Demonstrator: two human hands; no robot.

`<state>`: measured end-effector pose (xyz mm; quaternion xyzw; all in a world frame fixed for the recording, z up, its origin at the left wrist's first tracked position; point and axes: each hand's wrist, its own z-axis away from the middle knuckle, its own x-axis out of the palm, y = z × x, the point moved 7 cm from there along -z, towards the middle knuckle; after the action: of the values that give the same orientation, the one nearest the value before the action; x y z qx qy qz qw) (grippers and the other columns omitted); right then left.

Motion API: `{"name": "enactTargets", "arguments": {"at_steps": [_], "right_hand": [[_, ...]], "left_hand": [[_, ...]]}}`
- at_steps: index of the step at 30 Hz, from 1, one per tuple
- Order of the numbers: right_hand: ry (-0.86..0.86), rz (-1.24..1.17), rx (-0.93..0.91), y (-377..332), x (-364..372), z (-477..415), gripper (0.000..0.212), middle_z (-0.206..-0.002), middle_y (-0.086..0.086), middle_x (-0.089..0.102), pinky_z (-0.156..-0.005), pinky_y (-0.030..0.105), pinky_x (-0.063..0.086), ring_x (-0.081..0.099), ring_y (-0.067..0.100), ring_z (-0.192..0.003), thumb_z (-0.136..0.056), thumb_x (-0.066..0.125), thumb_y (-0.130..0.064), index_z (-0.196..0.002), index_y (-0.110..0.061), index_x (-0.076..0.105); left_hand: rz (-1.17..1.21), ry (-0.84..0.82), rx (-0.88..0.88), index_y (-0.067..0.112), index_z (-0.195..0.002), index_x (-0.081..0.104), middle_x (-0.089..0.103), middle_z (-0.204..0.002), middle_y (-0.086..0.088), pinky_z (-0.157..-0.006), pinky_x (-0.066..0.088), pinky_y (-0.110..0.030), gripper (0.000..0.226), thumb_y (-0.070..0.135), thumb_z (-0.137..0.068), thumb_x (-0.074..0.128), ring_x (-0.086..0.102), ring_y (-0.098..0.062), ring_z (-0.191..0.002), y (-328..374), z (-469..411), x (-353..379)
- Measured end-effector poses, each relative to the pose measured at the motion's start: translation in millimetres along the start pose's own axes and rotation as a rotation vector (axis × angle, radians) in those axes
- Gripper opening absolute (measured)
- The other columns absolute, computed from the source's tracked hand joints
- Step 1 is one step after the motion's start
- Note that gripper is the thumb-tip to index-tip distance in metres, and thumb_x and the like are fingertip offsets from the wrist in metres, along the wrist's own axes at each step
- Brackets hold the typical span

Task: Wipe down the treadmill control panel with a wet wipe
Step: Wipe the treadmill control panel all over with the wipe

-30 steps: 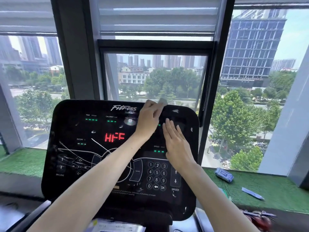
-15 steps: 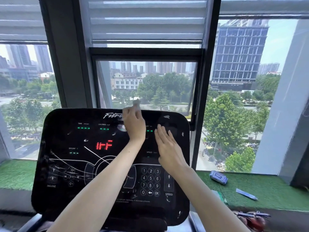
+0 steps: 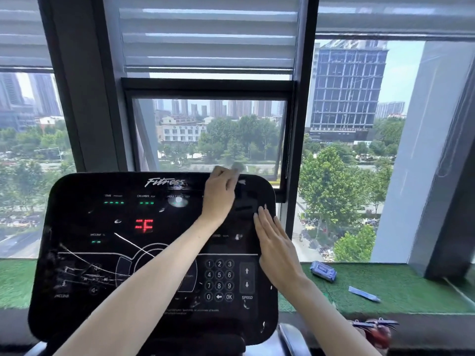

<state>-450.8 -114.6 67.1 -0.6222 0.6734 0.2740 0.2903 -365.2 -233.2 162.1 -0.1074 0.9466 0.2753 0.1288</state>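
Observation:
The black treadmill control panel (image 3: 84,227) fills the lower middle of the head view, with a red display, green lights and a number keypad. My left hand (image 3: 219,196) presses a pale wet wipe (image 3: 237,167) against the panel's upper edge, right of the "Fitness" logo; the wipe pokes out past my fingers, blurred. My right hand (image 3: 276,242) lies flat with straight fingers on the panel's right side, above the speed arrows.
A blue pack of wipes (image 3: 323,271) and a small blue strip (image 3: 363,294) lie on the green turf ledge (image 3: 411,283) to the right. Window frames and glass stand just behind the panel. A red object (image 3: 372,330) sits at the lower right.
My left hand slid the wipe left along the panel's top edge, then back right toward the upper right corner. My right hand stayed flat on the panel's right side.

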Motion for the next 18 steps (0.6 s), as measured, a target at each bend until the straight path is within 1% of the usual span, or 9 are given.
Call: {"name": "enactTargets", "arguments": {"at_steps": [2, 3, 4, 6, 8, 12, 13, 16, 18], "right_hand": [[-0.032, 0.021, 0.007, 2, 5, 5, 0.088, -0.147, 0.019, 0.032, -0.110, 0.042, 0.026, 0.028, 0.029, -0.137, -0.054, 0.058, 0.016, -0.138, 0.005, 0.035], [-0.045, 0.033, 0.007, 1, 7, 6, 0.088, -0.147, 0.020, 0.031, -0.110, 0.043, 0.027, 0.028, 0.029, -0.137, -0.054, 0.059, 0.015, -0.138, 0.005, 0.035], [-0.054, 0.048, 0.003, 1, 9, 6, 0.088, -0.147, 0.020, 0.031, -0.110, 0.043, 0.028, 0.028, 0.030, -0.137, -0.054, 0.059, 0.014, -0.138, 0.005, 0.035], [-0.073, 0.076, -0.009, 2, 12, 5, 0.088, -0.147, 0.021, 0.031, -0.109, 0.044, 0.028, 0.028, 0.031, -0.137, -0.054, 0.060, 0.012, -0.138, 0.006, 0.035], [-0.087, 0.085, -0.020, 3, 13, 5, 0.089, -0.148, 0.022, 0.028, -0.110, 0.044, 0.027, 0.025, 0.031, -0.138, -0.055, 0.059, 0.012, -0.139, 0.006, 0.032], [-0.079, 0.053, -0.010, 3, 14, 6, 0.090, -0.149, 0.021, 0.028, -0.110, 0.043, 0.028, 0.024, 0.031, -0.138, -0.054, 0.058, 0.014, -0.139, 0.006, 0.032], [-0.074, 0.046, -0.010, 3, 14, 6, 0.089, -0.148, 0.021, 0.029, -0.110, 0.043, 0.028, 0.025, 0.031, -0.138, -0.054, 0.058, 0.014, -0.139, 0.006, 0.032], [-0.072, 0.035, -0.019, 4, 13, 6, 0.090, -0.148, 0.020, 0.028, -0.111, 0.043, 0.025, 0.024, 0.030, -0.138, -0.053, 0.060, 0.014, -0.139, 0.006, 0.032], [-0.070, 0.027, -0.020, 4, 14, 6, 0.090, -0.149, 0.020, 0.028, -0.111, 0.043, 0.024, 0.024, 0.030, -0.138, -0.054, 0.059, 0.014, -0.139, 0.005, 0.032]], "left_hand": [[0.021, 0.242, -0.211, 0.011, -0.108, 0.068, 0.049, -0.094, 0.000, -0.081, 0.044, -0.023, 0.024, 0.018, -0.098, 0.048, 0.047, -0.009, -0.076, -15, -1, -18], [0.022, 0.265, -0.235, 0.011, -0.111, 0.067, 0.048, -0.096, -0.001, -0.081, 0.044, -0.024, 0.025, 0.018, -0.098, 0.047, 0.048, -0.010, -0.079, -13, 0, -18], [-0.002, 0.202, -0.171, 0.013, -0.113, 0.066, 0.047, -0.096, -0.002, -0.079, 0.041, -0.018, 0.025, 0.017, -0.098, 0.046, 0.048, -0.011, -0.080, -4, 0, -10], [-0.025, -0.050, 0.063, 0.015, -0.113, 0.066, 0.048, -0.093, -0.001, -0.075, 0.034, -0.006, 0.024, 0.017, -0.099, 0.047, 0.047, -0.009, -0.079, 18, 4, 19], [-0.013, -0.160, 0.145, 0.015, -0.112, 0.067, 0.049, -0.090, 0.001, -0.072, 0.033, -0.004, 0.023, 0.019, -0.098, 0.049, 0.047, -0.005, -0.074, 21, 3, 26], [0.059, 0.193, -0.108, 0.017, -0.114, 0.066, 0.047, -0.090, 0.001, -0.071, 0.040, -0.015, 0.025, 0.019, -0.099, 0.047, 0.045, -0.003, -0.071, 0, 1, 0], [0.038, 0.153, -0.069, 0.016, -0.115, 0.066, 0.046, -0.092, 0.001, -0.072, 0.040, -0.016, 0.025, 0.017, -0.098, 0.047, 0.045, -0.006, -0.074, 7, 4, 7], [-0.034, -0.191, 0.206, 0.011, -0.112, 0.067, 0.047, -0.090, 0.002, -0.072, 0.035, -0.010, 0.024, 0.017, -0.098, 0.047, 0.048, -0.010, -0.079, 29, 13, 42], [-0.029, -0.164, 0.153, 0.012, -0.109, 0.068, 0.049, -0.088, 0.002, -0.071, 0.034, -0.008, 0.025, 0.021, -0.099, 0.048, 0.049, -0.011, -0.076, 20, 3, 36]]}}
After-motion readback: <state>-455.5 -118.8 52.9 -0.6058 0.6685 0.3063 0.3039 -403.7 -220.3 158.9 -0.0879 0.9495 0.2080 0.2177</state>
